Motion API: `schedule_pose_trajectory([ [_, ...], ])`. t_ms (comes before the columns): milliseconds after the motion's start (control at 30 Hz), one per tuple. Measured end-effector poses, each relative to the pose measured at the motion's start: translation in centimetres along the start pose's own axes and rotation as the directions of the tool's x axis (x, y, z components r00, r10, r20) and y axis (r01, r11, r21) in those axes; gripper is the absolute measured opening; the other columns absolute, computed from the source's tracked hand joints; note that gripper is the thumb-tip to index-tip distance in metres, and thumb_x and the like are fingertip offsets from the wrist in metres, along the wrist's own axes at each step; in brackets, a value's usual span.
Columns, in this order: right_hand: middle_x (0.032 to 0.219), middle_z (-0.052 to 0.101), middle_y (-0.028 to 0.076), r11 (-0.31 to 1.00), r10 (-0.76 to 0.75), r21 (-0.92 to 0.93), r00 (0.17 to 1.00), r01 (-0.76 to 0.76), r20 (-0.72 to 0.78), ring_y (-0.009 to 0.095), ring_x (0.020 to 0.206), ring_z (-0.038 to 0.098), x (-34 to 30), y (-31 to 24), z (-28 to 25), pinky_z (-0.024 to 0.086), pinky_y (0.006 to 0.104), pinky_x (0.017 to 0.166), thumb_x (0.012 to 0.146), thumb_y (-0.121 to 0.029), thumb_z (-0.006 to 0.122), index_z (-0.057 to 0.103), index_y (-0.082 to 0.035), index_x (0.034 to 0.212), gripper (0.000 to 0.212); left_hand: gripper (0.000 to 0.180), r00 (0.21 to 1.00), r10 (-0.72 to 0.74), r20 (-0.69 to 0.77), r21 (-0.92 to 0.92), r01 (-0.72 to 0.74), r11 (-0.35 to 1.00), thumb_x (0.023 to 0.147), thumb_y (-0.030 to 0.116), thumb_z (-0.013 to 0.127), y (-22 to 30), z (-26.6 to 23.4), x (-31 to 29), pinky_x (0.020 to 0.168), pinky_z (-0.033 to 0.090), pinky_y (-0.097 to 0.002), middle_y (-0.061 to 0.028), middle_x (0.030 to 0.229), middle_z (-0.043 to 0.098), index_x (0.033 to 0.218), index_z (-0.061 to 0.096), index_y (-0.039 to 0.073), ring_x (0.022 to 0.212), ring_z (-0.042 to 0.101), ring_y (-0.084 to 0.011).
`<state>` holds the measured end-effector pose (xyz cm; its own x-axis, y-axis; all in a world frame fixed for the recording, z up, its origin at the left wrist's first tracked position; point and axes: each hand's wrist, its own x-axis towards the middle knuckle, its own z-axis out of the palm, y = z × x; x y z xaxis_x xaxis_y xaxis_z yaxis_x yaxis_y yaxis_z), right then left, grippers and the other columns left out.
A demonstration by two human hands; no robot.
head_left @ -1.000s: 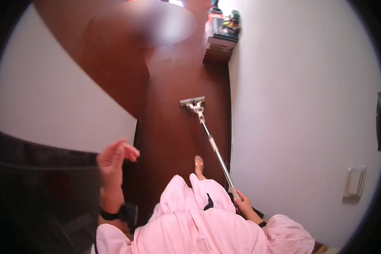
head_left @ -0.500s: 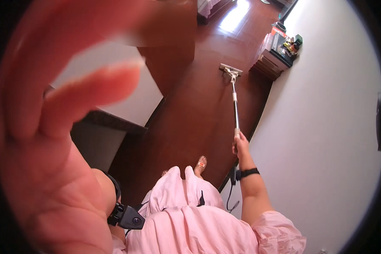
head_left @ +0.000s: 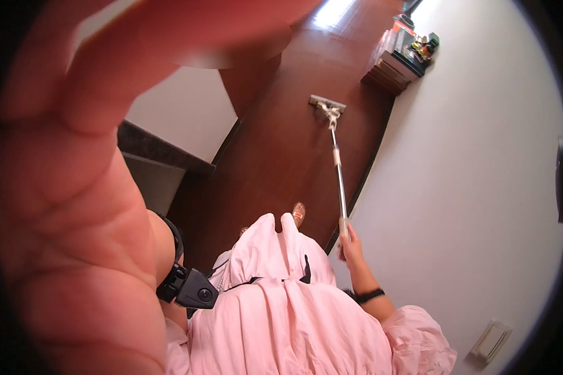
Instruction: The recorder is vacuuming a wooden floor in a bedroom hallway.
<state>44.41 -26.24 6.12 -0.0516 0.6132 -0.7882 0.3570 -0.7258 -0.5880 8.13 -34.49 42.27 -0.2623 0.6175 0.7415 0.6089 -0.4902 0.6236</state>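
Observation:
A flat mop (head_left: 339, 181) with a slim metal pole stretches out ahead of me over the reddish-brown floor (head_left: 263, 162). My right hand (head_left: 351, 245) is closed around the upper end of its pole. The flat mop head (head_left: 327, 103) rests on the floor, near a low stack of things by the wall. Very close to the camera, my left hand (head_left: 87, 212) is raised with its palm showing and its fingers stretched out, partly cut off at the picture's edge. Nothing lies in that palm. A small black camera (head_left: 194, 289) is strapped at the left wrist.
A white wall (head_left: 456, 169) runs along the right side, with a wall plate (head_left: 491, 342) low down. Against it stands a stack of boxes and small items (head_left: 397, 62). At left is a white panel (head_left: 187, 109) with a dark ledge (head_left: 162, 150).
My right hand has come back toward my body, and the mop shifts a little leftward with it. The raised left hand has moved, its fingers now reaching farther across the top of the view.

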Motion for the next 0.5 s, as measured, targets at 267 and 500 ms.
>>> schedule_pose_trajectory([
  [267, 0.064, 0.050, 0.003, 0.981, 0.098, 0.173, 0.995, -0.090, -0.035, 0.010, 0.041, 0.045, -9.4, 2.8, -0.2, 0.038, 0.0258, 0.035, 0.086, -0.011, 0.054, 0.037, -0.019, 0.138, 0.055, 0.053, 0.936, -0.316, 0.154, -0.323, 0.350, 0.879, 0.086, 0.027, 0.063, -4.8, 0.5, -3.0, 0.081, 0.049, -0.0299, -0.0169, 0.104, 0.061, 0.123, 0.044, -0.006, 0.090, 0.062, -0.0205],
  [500, 0.062, 0.047, 0.003, 0.984, -0.081, 0.166, 0.994, 0.066, 0.080, 0.012, 0.040, 0.045, -4.0, 5.1, 5.3, 0.036, 0.0280, 0.034, 0.087, -0.011, 0.051, 0.032, -0.024, 0.140, 0.058, 0.033, 0.324, -0.783, 0.530, -0.111, 0.942, 0.315, 0.091, 0.014, 0.054, -9.8, 3.6, -26.6, 0.070, 0.050, -0.0266, -0.0085, 0.093, 0.060, 0.120, 0.049, 0.000, 0.080, 0.060, -0.0158],
])
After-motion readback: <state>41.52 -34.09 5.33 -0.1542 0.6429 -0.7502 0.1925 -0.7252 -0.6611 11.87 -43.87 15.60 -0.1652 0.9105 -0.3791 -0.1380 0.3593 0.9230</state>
